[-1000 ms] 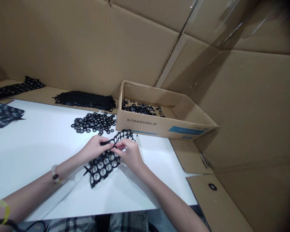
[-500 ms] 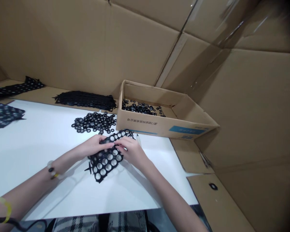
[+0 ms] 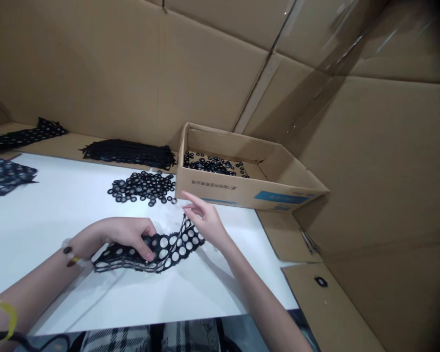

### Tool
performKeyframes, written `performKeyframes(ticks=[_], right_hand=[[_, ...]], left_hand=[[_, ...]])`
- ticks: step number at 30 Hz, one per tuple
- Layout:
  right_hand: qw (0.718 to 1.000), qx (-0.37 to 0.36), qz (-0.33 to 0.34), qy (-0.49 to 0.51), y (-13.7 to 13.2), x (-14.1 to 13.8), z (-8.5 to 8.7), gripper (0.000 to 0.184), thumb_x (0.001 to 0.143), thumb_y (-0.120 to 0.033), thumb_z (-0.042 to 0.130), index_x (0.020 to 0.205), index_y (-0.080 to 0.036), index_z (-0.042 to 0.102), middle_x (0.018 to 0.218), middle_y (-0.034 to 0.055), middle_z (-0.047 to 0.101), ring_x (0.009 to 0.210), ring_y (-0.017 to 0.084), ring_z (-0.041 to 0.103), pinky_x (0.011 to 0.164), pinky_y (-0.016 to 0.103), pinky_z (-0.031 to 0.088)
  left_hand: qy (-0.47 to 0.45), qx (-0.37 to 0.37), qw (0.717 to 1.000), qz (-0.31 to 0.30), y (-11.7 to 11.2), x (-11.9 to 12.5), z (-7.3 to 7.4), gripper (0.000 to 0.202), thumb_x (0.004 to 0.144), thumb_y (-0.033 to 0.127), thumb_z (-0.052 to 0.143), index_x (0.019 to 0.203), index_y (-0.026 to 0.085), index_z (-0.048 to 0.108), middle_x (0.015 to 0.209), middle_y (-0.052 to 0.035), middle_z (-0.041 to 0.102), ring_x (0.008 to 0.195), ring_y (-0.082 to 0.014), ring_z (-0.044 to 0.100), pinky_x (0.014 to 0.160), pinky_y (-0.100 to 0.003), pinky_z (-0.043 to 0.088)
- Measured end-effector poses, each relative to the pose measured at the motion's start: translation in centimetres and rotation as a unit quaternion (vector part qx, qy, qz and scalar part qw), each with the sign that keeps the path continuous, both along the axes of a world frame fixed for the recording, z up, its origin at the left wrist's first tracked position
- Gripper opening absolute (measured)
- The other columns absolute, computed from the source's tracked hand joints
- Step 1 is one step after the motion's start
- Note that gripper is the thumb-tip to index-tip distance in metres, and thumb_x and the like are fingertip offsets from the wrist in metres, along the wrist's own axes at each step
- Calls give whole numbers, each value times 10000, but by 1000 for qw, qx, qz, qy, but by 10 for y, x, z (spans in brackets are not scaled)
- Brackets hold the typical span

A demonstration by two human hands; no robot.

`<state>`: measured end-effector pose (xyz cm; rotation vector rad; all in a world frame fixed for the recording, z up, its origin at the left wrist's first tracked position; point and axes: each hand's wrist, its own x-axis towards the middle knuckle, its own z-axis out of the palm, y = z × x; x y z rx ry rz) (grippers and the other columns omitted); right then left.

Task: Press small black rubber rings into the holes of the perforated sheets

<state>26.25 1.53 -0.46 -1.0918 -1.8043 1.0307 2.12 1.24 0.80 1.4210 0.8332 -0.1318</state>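
A black rubber-like sheet [image 3: 178,248] punched with rows of round holes lies bent across the white table. My left hand [image 3: 126,233] grips its middle, thumb on top; some holes near the thumb look filled with dark rings. Above the sheet's right end is my right hand [image 3: 206,221], its index finger stretched toward the box and its fingers apart. Whether it touches the sheet I cannot tell. Just past those fingertips, small black rings lie in a loose pile [image 3: 143,187]. A blurred ring [image 3: 173,201] shows at the pile's near edge.
An open cardboard box [image 3: 223,189] with more black rings [image 3: 214,165] stands behind my right hand. Flattened black strips [image 3: 128,152] are stacked at the back; further perforated sheets [image 3: 7,176] lie at left. One ring [image 3: 320,281] rests on cardboard at right. Cardboard walls surround the table.
The sheet has turned from a steep slant to nearly sideways and now bends. My left hand has shifted left and down, still gripping it. My right hand has come off the sheet's middle and opened.
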Motion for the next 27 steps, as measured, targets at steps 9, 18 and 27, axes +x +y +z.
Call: performKeyframes(ticks=[9, 18, 27], right_hand=[[980, 70, 104, -155, -16, -18, 5, 235, 768, -313, 694, 974, -200, 703, 805, 38, 676, 801, 184, 609, 792, 300, 459], [990, 11, 40, -137, -12, -16, 2, 72, 773, -190, 598, 723, -173, 646, 636, -21, 535, 667, 127, 506, 634, 219, 388], [991, 22, 10, -131, -13, -24, 5, 85, 752, -207, 573, 717, -172, 643, 637, -22, 512, 643, 121, 474, 607, 217, 364]], left_hand=[[3, 243, 970, 28, 7, 6, 0, 266, 727, 399, 649, 674, 140, 628, 573, 42, 498, 570, -117, 420, 535, -205, 295], [-97, 269, 950, 130, 10, 12, -11, 301, 818, 433, 569, 884, 155, 665, 855, -26, 658, 780, -181, 549, 701, -241, 396], [-154, 74, 968, 182, 3, 13, -9, 298, 810, 421, 607, 929, 157, 677, 913, -42, 689, 822, -189, 582, 729, -255, 406]])
